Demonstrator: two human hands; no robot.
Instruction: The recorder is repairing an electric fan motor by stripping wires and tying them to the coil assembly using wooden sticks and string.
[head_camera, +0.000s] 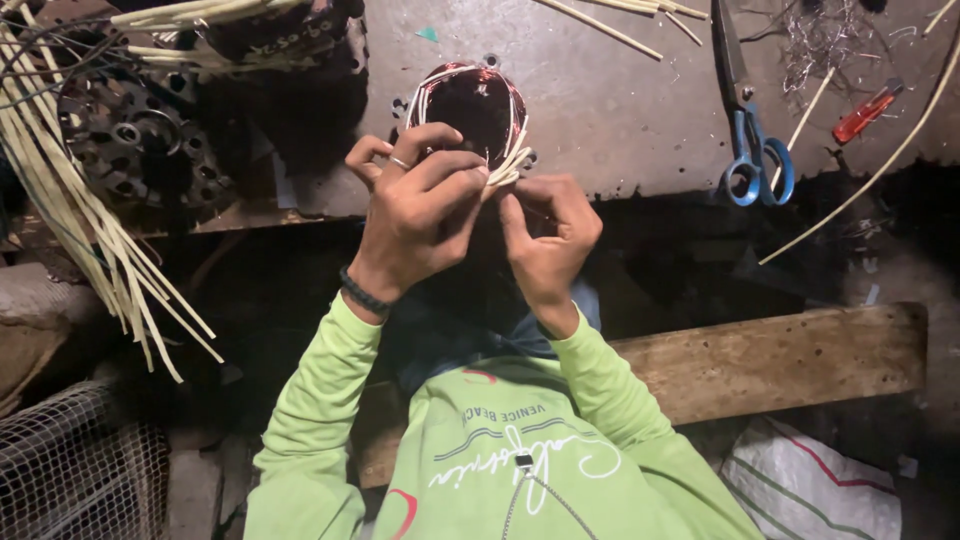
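We see our hands, the left hand (420, 215) and the right hand (545, 240), close together at the wound coil (470, 110) on the desk (620, 110). To the right of the coil the desk surface is bare as far as the blue-handled scissors (745, 120), so there is room to pass. Beyond them lie a red screwdriver (868, 112) and a tangle of thin wire (820, 40). On the left, the dark motor housing (150, 150) and the bundle of pale sleeves (90, 220) block the way.
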